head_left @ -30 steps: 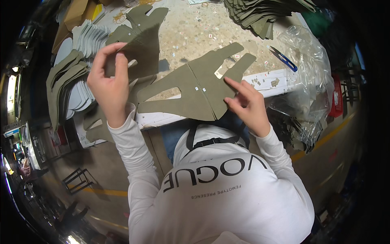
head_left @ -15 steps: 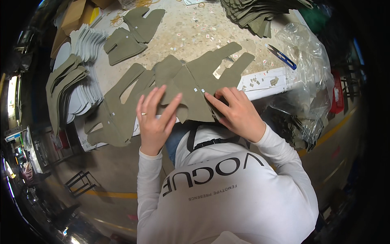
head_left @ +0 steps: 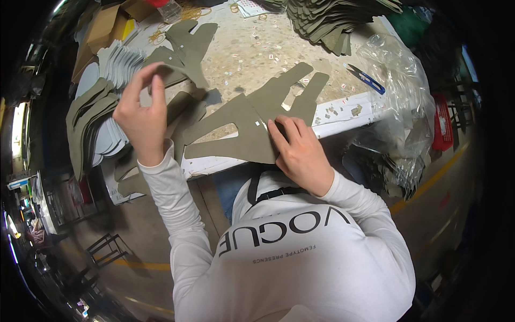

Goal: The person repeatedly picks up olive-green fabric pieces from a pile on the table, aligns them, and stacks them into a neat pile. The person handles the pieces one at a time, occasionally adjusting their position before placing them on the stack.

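Two joined olive-green cut fabric pieces point(head_left: 252, 123), with forked arms and a small white tag near the seam, lie at the table's front edge. My right hand point(head_left: 303, 155) is closed on their near right edge, fingertips on top beside the tag. To the left, my left hand point(head_left: 144, 115) pinches a raised, curled olive fabric piece point(head_left: 188, 70) between thumb and fingers. Other joined olive pieces point(head_left: 129, 185) lie partly hidden beneath my left hand and wrist. Beyond the raised piece, another slotted olive piece point(head_left: 196, 43) shows.
Stacks of pale pieces point(head_left: 119, 67) and olive pieces point(head_left: 88, 118) stand at left, before a cardboard box point(head_left: 104, 27). Blue-handled thread snips point(head_left: 367, 79) lie at right by clear plastic point(head_left: 399, 91). A large olive pile point(head_left: 327, 24) is at the back. Small scraps dot the tabletop point(head_left: 247, 48).
My left hand has moved left and away from me, lifting a fabric piece off the ones in front. My right hand has shifted slightly left and nearer, staying at the joined pieces.
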`<action>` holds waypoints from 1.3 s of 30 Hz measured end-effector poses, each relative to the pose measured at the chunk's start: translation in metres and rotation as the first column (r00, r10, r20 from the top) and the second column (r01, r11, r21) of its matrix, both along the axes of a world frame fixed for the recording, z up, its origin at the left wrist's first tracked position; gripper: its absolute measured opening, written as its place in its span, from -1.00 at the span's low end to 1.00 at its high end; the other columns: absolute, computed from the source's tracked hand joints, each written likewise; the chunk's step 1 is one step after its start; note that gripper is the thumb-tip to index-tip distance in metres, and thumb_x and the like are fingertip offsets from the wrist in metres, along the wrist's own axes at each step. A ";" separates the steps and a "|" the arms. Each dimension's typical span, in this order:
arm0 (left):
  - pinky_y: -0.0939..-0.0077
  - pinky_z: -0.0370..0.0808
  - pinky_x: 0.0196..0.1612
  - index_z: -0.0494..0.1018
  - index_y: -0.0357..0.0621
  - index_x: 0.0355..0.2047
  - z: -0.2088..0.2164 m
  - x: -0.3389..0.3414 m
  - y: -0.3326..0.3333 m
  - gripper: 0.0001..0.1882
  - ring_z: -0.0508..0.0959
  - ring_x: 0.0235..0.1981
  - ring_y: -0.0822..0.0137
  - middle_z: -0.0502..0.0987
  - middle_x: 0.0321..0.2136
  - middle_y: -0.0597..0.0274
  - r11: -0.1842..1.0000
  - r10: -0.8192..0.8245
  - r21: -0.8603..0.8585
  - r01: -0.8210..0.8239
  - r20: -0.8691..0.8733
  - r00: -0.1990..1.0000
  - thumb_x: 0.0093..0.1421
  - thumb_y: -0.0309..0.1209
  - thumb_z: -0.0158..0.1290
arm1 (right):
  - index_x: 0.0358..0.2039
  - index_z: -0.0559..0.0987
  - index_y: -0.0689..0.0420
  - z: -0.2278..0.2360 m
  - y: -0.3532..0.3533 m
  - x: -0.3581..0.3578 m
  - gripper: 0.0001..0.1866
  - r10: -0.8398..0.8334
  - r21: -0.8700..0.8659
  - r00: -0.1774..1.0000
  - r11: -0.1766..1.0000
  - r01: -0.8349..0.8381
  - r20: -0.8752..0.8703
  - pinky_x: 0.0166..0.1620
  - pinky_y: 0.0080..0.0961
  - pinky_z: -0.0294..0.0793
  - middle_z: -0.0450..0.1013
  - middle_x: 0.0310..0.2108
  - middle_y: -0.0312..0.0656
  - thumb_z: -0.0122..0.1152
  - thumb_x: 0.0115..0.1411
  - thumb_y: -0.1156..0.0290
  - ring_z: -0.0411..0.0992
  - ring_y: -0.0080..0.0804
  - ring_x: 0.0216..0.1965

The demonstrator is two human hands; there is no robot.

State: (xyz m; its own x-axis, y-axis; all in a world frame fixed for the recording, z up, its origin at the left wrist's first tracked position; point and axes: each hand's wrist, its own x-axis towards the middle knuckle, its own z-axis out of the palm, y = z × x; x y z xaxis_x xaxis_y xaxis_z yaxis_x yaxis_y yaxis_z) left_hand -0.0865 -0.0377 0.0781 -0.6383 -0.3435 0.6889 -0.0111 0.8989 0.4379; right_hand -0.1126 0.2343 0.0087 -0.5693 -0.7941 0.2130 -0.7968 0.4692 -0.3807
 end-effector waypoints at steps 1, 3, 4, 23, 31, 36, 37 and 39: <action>0.45 0.53 -0.30 0.63 -0.11 -0.28 0.001 0.001 -0.002 -0.84 0.66 -0.39 0.24 0.66 -0.36 0.18 1.000 0.025 0.001 -0.025 -0.068 0.997 0.12 -0.55 0.14 | 0.11 0.39 0.39 -0.001 -0.002 0.002 -0.28 0.001 0.026 0.999 1.000 0.000 -0.038 0.09 -0.27 0.37 0.31 0.02 0.03 0.30 -0.17 0.56 0.30 -0.05 0.04; 0.44 0.54 -0.28 0.64 -0.08 -0.27 -0.008 0.012 0.010 -0.83 0.66 -0.36 0.25 0.67 -0.35 0.19 0.999 0.033 -0.007 -0.033 -0.035 0.999 0.11 -0.55 0.17 | 0.07 0.42 0.40 -0.002 -0.003 0.002 -0.40 -0.008 0.009 0.997 1.000 0.008 -0.080 -0.03 -0.36 0.38 0.32 -0.01 0.00 0.20 -0.06 0.52 0.30 -0.13 0.00; 0.44 0.54 -0.27 0.64 -0.07 -0.27 -0.017 0.021 0.020 -0.83 0.66 -0.34 0.26 0.67 -0.34 0.19 0.999 0.046 0.004 -0.046 -0.017 0.999 0.11 -0.56 0.19 | 0.05 0.44 0.40 -0.002 -0.003 0.001 -0.46 -0.010 0.000 0.995 1.000 0.010 -0.096 -0.10 -0.40 0.38 0.33 -0.02 -0.01 0.15 -0.01 0.50 0.31 -0.17 -0.02; 0.26 0.46 -0.06 0.59 -0.09 -0.25 -0.069 0.071 0.079 -0.67 0.55 -0.31 0.17 0.53 -0.31 0.29 0.973 -0.158 -0.110 0.203 0.323 0.933 -0.12 -0.52 0.22 | -0.22 0.61 0.16 0.005 0.000 -0.054 -0.75 -0.034 -0.290 0.960 0.950 0.118 0.277 -0.22 -0.34 0.51 0.45 -0.23 -0.08 0.23 0.04 0.60 0.51 -0.06 -0.30; 0.25 0.48 0.11 0.61 -0.09 -0.08 -0.094 0.070 0.109 -0.58 0.61 -0.02 0.23 0.64 -0.12 0.20 0.935 -0.353 0.104 0.338 0.226 0.908 0.00 -0.64 0.16 | -0.07 0.61 0.15 0.009 0.007 -0.057 -0.66 -0.057 -0.367 0.872 0.893 0.263 0.486 -0.27 -0.55 0.49 0.49 -0.14 -0.11 0.09 0.13 0.60 0.52 -0.33 -0.28; 0.25 0.48 0.11 0.62 -0.11 -0.10 -0.103 0.077 0.116 -0.64 0.60 0.00 0.21 0.63 -0.10 0.19 0.916 -0.385 -0.011 0.401 0.251 0.888 0.04 -0.58 0.17 | 0.07 0.55 0.20 0.039 0.019 -0.078 -0.58 0.053 -0.407 0.736 0.858 0.313 0.675 -0.09 -0.67 0.40 0.43 0.02 -0.25 0.01 0.20 0.63 0.41 -0.56 -0.12; 0.25 0.49 0.10 0.62 -0.12 -0.12 -0.102 0.081 0.115 -0.66 0.60 -0.01 0.21 0.63 -0.11 0.17 0.913 -0.397 0.013 0.407 0.252 0.883 0.04 -0.57 0.17 | 0.10 0.52 0.23 0.047 0.019 -0.079 -0.59 0.121 -0.428 0.694 0.857 0.288 0.710 -0.03 -0.66 0.38 0.43 0.02 -0.24 0.00 0.23 0.63 0.40 -0.57 -0.07; 0.27 0.50 0.06 0.63 -0.16 -0.16 -0.096 0.088 0.112 -0.71 0.62 -0.04 0.19 0.64 -0.15 0.12 0.922 -0.387 0.077 0.380 0.201 0.900 0.07 -0.57 0.15 | 0.12 0.50 0.23 0.057 0.010 -0.073 -0.59 0.288 -0.500 0.612 0.841 0.206 0.737 -0.02 -0.65 0.38 0.43 0.03 -0.22 0.01 0.25 0.62 0.39 -0.56 -0.05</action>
State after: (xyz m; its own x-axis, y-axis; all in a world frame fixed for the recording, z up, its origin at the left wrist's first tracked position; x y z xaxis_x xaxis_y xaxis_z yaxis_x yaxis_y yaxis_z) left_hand 0.0018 0.0738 -0.0178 -0.8528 -0.0648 0.5183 0.2373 0.8359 0.4949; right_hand -0.1860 0.2440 0.0655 -0.6744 -0.7346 0.0744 -0.0999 -0.0090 -0.9950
